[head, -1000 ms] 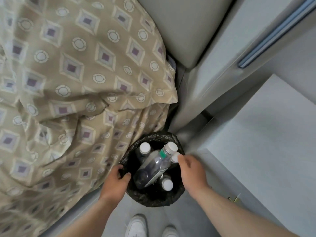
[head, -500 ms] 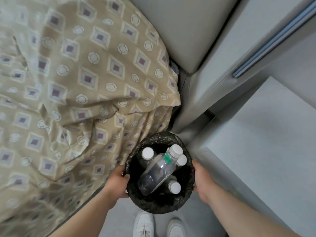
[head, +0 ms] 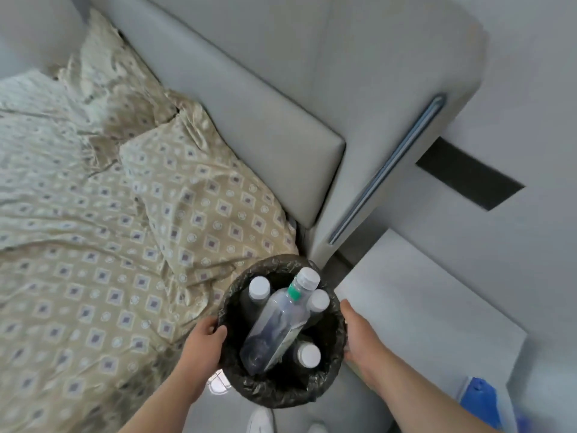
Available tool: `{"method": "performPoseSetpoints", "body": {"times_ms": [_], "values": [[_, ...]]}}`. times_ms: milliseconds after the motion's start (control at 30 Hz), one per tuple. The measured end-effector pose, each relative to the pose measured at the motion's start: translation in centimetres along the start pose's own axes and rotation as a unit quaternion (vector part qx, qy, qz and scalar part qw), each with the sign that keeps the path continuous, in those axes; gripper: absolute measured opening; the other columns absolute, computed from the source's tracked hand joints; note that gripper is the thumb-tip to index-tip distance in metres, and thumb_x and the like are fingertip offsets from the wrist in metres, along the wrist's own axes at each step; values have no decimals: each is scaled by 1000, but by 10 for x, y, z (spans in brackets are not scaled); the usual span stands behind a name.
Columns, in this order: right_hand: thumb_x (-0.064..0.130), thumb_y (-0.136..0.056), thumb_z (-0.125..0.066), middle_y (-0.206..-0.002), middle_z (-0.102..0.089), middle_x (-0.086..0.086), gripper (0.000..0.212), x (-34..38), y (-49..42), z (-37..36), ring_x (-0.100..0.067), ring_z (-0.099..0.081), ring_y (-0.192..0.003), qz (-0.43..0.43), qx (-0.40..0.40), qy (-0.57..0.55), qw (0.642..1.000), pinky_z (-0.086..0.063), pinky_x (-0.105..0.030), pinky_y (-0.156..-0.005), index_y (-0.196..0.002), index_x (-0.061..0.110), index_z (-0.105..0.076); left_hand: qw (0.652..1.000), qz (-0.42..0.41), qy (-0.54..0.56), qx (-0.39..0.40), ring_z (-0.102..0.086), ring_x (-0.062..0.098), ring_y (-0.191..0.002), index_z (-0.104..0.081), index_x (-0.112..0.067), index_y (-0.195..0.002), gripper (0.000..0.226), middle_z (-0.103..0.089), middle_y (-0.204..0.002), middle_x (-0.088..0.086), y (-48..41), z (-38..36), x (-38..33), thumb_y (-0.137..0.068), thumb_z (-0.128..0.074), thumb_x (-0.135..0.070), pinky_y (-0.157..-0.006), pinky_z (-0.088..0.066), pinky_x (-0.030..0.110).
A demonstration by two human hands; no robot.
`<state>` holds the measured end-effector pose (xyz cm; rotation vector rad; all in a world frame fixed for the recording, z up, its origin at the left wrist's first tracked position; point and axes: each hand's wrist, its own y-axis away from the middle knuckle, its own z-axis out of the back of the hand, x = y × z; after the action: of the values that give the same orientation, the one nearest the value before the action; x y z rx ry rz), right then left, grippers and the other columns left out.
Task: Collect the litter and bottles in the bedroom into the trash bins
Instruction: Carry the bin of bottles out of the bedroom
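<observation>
Between the bed and the nightstand [head: 421,307], the trash bin [head: 274,393], lined with a black bag, is being held by both hands. The left hand [head: 203,340] is gripping the left rim, thumb hooked over the bag edge and the other fingers hidden outside the wall. The right hand [head: 359,334] is clasping the right wall, thumb lying along the rim and fingers out of sight under the bin. A second ago the right hand was sitting over the rim by a bottle cap; half a second ago it was already on the wall, as now.

Inside the bin a large clear bottle [head: 274,326] is leaning diagonally, its white cap and green band pointing to the far rim. Three smaller white-capped bottles are standing around it: one at far left [head: 259,288], one at far right [head: 318,301], one at the near side [head: 308,355]. Their layout is matching both earlier frames.

The bin is now sitting higher against the patterned bedcover [head: 93,276] and overlapping the white shoes [head: 259,420], which were showing clear below it before. The view is now taking in more of the bed: a pillow [head: 203,198], the grey headboard [head: 249,104], and a blue object [head: 480,401] at lower right, too blurred to identify.
</observation>
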<state>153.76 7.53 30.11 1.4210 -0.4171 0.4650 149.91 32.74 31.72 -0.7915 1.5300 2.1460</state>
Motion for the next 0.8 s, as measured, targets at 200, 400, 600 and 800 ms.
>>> {"method": "performPoseSetpoints", "body": {"times_ms": [200, 400, 600, 800], "values": [[56, -94, -35, -95, -74, 0, 50, 53, 123, 36, -23, -66, -97, 83, -39, 19, 996, -48, -46, -98, -88, 23, -72, 996, -82, -36, -16, -64, 37, -91, -62, -15, -103, 16, -66, -95, 17, 97, 14, -70, -93, -49, -14, -80, -56, 56], [54, -92, -42, -96, -73, -9, 49, 86, 189, 61, -28, -67, -92, 161, -78, 19, 984, -53, -45, -90, -95, 13, -70, 985, -163, -60, -6, -59, 29, -75, -61, -10, -89, 15, -64, -88, 23, 147, 25, -120, -87, -49, -17, -75, -54, 52], [50, -92, -46, -92, -74, -6, 43, 101, 250, 67, -25, -68, -88, 206, -142, -18, 968, -55, -43, -86, -89, 17, -72, 972, -216, -49, 72, -61, 31, -78, -62, -11, -88, 15, -65, -88, 19, 167, 31, -160, -92, -48, -14, -73, -52, 46], [55, -87, -43, -93, -74, -7, 51, 79, 302, 37, -28, -67, -93, 210, -239, -91, 944, -52, -49, -91, -92, 12, -70, 933, -281, -94, 202, -60, 25, -69, -62, -6, -91, 15, -66, -82, 15, 167, 52, -195, -94, -48, -9, -61, -50, 37]]}}
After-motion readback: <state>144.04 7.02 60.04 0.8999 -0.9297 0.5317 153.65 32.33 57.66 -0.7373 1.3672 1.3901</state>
